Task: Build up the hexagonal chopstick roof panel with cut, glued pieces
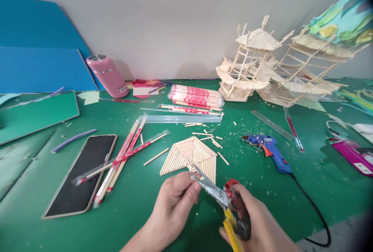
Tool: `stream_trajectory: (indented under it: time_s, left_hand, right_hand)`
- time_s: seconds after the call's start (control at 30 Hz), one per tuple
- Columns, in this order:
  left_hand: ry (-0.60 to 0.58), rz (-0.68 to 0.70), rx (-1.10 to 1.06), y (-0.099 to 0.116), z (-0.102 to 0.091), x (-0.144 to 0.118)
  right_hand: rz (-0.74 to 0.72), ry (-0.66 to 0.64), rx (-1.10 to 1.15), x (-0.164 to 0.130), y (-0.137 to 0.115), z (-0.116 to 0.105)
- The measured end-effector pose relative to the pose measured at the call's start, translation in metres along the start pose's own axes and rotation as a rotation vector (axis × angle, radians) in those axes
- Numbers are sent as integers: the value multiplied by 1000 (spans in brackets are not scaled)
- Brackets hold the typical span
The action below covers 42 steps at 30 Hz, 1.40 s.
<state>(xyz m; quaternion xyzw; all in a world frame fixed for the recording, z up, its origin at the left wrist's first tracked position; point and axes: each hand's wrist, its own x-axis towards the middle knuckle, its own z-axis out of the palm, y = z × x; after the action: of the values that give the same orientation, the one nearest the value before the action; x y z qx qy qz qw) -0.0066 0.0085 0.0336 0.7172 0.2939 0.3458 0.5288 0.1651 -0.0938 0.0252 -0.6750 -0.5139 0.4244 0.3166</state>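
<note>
My right hand (256, 221) grips a pair of scissors (224, 201) with red and yellow handles, blades pointing up-left. My left hand (175, 201) pinches something small at the blade tips; what it holds is hidden by the fingers. Just beyond the blades a flat roof panel of glued wooden sticks (190, 154) lies on the green mat (140, 205). Short cut stick pieces (204, 133) and wood chips are scattered behind it.
A phone (80, 174) lies at the left with wrapped chopsticks (122, 156) beside it. A blue glue gun (269, 149) with its cord, a ruler (271, 124), a chopstick pack (195, 96), a pink bottle (106, 75) and stick-built pavilion models (262, 69) stand farther back.
</note>
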Motion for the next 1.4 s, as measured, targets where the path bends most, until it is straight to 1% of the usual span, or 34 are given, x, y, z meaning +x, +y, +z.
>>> stream_trajectory:
  time_s: [0.07,0.13,0.2,0.23,0.3,0.33,0.43,0.47,0.5,0.57,0.63,0.77,0.87,0.93,1.0,1.1,1.2,1.3,1.4]
  left_hand:
    - [40,-29,-10,-3,1,-1]
    - [68,-55,-17,-4,-1,-2]
    - [83,-47,-16,0,-5,-2]
    - [89,-23,-7,4,-8,-2]
    - [96,58,36,15,-14,0]
    - [98,123,69,21,-16,1]
    - [-6,274,140,37,-20,6]
    - [-31,322,153,40,-19,8]
    - [-43,363,166,43,-19,10]
    - [-42,408,195,45,-17,12]
    - [-39,410,224,45,-16,13]
    - [-97,390,284,45,-19,10]
    - [-100,355,317,44,-22,7]
    - [-93,355,312,42,-23,7]
    - [-89,359,309,40,-23,7]
    - [-88,356,318,39,-22,8]
    - [-104,353,322,40,-20,9]
    - [-107,335,311,40,-19,10]
    - [-91,324,298,40,-18,9]
  right_hand:
    - [-21,16,-1,0,-3,-3]
    - [-26,-46,-10,0,-6,-6]
    - [-46,-87,-20,1,-9,-7]
    - [-63,-88,-28,1,-10,-6]
    - [-116,-50,-50,3,-8,-1]
    - [-158,-26,-63,4,-6,3]
    - [-319,70,-124,7,2,13]
    - [-352,105,-155,7,4,15]
    - [-363,123,-189,8,6,15]
    - [-335,114,-246,9,8,14]
    - [-305,55,-266,9,10,11]
    - [-349,-15,-255,6,17,4]
    - [-361,-34,-179,1,23,-3]
    - [-345,19,-112,-1,24,-9]
    - [-352,79,-109,1,22,-14]
    - [-465,118,-196,10,14,-16]
    - [-534,204,-279,18,9,-13]
    - [-542,334,-306,21,12,-6]
    - [-524,430,-290,21,17,2]
